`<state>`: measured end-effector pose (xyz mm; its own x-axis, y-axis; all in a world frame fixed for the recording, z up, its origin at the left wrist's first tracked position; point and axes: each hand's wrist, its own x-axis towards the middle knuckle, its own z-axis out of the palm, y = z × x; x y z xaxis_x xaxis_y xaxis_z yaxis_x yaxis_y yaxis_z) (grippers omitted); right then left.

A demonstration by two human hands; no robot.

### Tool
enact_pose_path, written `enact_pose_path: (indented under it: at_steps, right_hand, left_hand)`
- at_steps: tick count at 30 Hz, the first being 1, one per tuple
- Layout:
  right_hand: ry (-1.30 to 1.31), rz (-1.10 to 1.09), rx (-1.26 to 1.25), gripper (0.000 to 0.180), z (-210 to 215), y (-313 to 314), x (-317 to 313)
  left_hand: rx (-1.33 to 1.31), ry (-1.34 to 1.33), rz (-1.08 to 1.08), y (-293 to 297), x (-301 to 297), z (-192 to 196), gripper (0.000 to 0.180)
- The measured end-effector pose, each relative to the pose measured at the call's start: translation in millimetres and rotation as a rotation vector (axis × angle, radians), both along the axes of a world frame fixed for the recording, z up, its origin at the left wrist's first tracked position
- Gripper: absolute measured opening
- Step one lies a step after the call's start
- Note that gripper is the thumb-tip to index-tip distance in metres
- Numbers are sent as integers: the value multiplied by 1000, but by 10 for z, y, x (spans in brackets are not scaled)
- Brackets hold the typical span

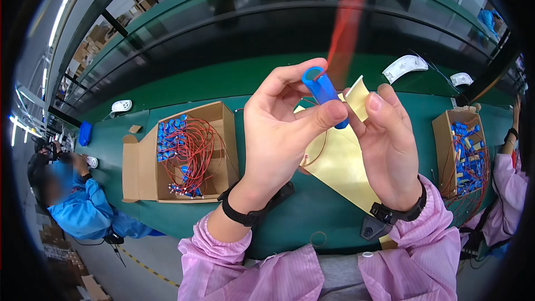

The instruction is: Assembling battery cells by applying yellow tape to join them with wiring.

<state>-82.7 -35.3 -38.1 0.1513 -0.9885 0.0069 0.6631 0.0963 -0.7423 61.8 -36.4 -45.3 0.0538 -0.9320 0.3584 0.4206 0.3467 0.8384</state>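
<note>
My left hand (271, 128) grips a blue cylindrical battery (322, 90) between thumb and fingers, its round end tilted up. Red wires (346, 33) rise from that end, smeared by motion. Close beside the battery, my right hand (390, 145) pinches a small curved pale-yellow piece (358, 99), which looks like a peeled-off adhesive strip. Whether the piece touches the battery I cannot tell. Under both hands lies a larger pale-yellow sheet (341, 170) on the green table (167, 228). A thin red wire loops down over this sheet.
Left stands an open cardboard box (225, 134) of blue batteries with tangled red wires; a similar box (443, 150) is on the right. White curved parts (405, 68) lie at the far right. People sit on both sides. A dark-fronted green ledge (251, 28) runs behind.
</note>
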Motion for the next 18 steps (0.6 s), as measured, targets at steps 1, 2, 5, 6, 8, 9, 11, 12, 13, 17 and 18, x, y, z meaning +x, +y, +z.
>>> enact_pose_path:
  at_steps: [1,2,5,6,8,9,11,12,13,17,18]
  right_hand:
    - [2,-2,5,28,-8,-13,-7]
    - [4,1,1,29,-15,-24,-11]
    - [-1,8,-6,29,-35,-43,-15]
    - [-10,16,-14,29,-39,-46,-17]
    - [-7,25,-11,30,-44,-57,-39]
    - [-7,39,-11,30,-43,-59,-50]
    - [-5,46,1,30,-38,-56,-50]
    - [-4,54,9,30,-37,-54,-49]
    - [-4,57,13,30,-45,-59,-42]
    - [4,55,15,31,-64,-83,-15]
    - [10,49,3,32,-69,-91,-3]
  left_hand:
    - [12,-19,9,-4,0,4,52]
    - [23,-38,19,-7,-1,7,52]
    - [28,-20,27,-28,-8,-14,54]
    - [11,-31,37,-32,-11,-24,55]
    - [0,-20,40,-53,-32,-51,54]
    - [-16,-11,47,-59,-42,-62,54]
    - [-14,-13,58,-49,-62,-45,54]
    - [-15,-16,69,-44,-70,-39,54]
    - [-12,-15,72,-47,-65,-50,54]
    - [-52,-49,108,-56,-38,-80,52]
    - [-61,-61,114,-56,-27,-80,50]
